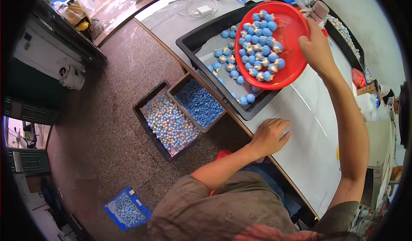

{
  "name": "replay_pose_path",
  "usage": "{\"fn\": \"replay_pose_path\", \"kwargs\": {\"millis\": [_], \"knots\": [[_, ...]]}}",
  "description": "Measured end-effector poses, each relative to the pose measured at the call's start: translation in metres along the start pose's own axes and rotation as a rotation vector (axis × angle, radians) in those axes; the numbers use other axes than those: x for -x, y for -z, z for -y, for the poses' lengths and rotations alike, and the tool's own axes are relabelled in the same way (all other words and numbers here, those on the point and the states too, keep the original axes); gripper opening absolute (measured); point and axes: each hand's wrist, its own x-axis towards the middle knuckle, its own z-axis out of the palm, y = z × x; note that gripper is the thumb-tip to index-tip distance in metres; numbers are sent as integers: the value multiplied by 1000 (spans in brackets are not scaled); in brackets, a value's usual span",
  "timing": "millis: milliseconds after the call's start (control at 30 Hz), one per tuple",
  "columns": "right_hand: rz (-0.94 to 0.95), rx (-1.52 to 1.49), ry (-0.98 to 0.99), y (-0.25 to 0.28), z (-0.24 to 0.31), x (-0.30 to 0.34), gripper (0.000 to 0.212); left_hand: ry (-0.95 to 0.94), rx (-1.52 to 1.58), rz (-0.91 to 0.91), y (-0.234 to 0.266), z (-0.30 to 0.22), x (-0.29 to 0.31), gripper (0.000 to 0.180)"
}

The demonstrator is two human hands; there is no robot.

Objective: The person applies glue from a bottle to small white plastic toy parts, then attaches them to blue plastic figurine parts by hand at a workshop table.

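Note:
My right hand (316,48) is closed on the right rim of a red plastic plate (294,39). The plate is tilted over a black tray (249,113) on the table. Many small blue balls with cream-coloured parts (259,48) lie on the plate, mostly toward its left side. More blue-and-cream balls (230,67) are scattered on the pale lining of the tray, partly hidden under the plate. My left hand (270,136) rests at the table edge, below the tray's near corner, thumb apart from the fingers and nothing in it.
Below the table edge stand a bin of blue curved pieces (199,101) and a black crate of mixed small balls (169,123). A blue crate (127,209) sits on the floor. A white cable with an adapter (205,10) lies on the white table (307,155).

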Motion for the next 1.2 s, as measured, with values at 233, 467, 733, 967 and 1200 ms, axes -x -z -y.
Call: {"fn": "replay_pose_path", "kwargs": {"millis": [233, 467, 733, 967, 1200], "knots": [[-48, 336, 153, -13, 24, 4, 44, -17, -13, 6, 7, -2, 1, 27], [-192, 569, 437, -18, 40, 11, 31, -15, -18, 24, 3, -1, -6, 27], [-336, 608, 653, 9, 57, 21, 38, -32, -41, 20, -1, -1, -7, 27], [-622, 290, 230, 122, -42, 74, 42, 16, -35, 55, -6, -3, -5, 23], [-614, -439, -749, 140, -201, 253, 41, 216, 63, -41, -23, -14, -2, 31]]}}
